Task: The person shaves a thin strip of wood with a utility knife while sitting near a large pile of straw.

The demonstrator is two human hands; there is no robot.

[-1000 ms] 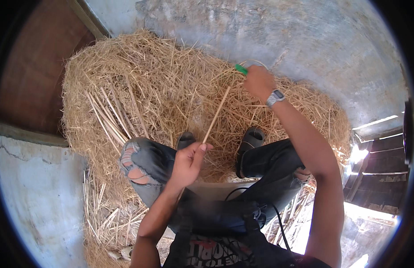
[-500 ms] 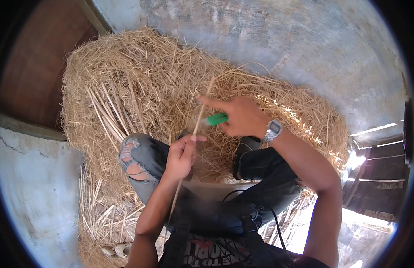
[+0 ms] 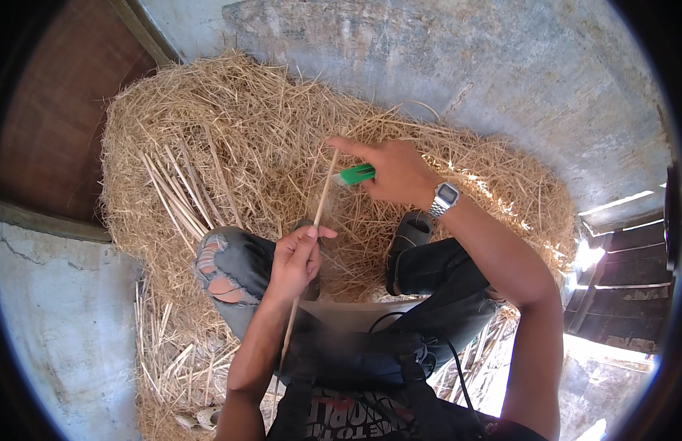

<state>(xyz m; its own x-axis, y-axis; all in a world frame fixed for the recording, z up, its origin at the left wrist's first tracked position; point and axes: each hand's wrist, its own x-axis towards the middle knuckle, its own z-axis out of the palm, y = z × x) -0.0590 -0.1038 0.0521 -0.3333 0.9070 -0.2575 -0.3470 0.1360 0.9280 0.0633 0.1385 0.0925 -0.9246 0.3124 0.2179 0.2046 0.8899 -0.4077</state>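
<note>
My left hand [image 3: 294, 264] is closed around a thin pale stick [image 3: 324, 198], thumb laid along it. The stick looks like a split bamboo strip and slants away from me, its lower part running back beside my left forearm. My right hand [image 3: 397, 170] grips a green-handled cutter knife [image 3: 357, 174]. The knife's blade end points left and lies close to the stick; I cannot tell whether it touches. My right index finger reaches out to the stick's far end.
A big heap of straw [image 3: 245, 110] spreads under and ahead of me. Several pale sticks [image 3: 180, 192] lie on it by my left knee [image 3: 225, 268]. A grey wall [image 3: 458, 59] curves behind the straw, and a brown panel [image 3: 69, 110] stands at far left.
My right hand, with the cutter knife, has moved a little farther away along the stick, its index finger now at the far tip. My left hand keeps hold, with slight movement.
</note>
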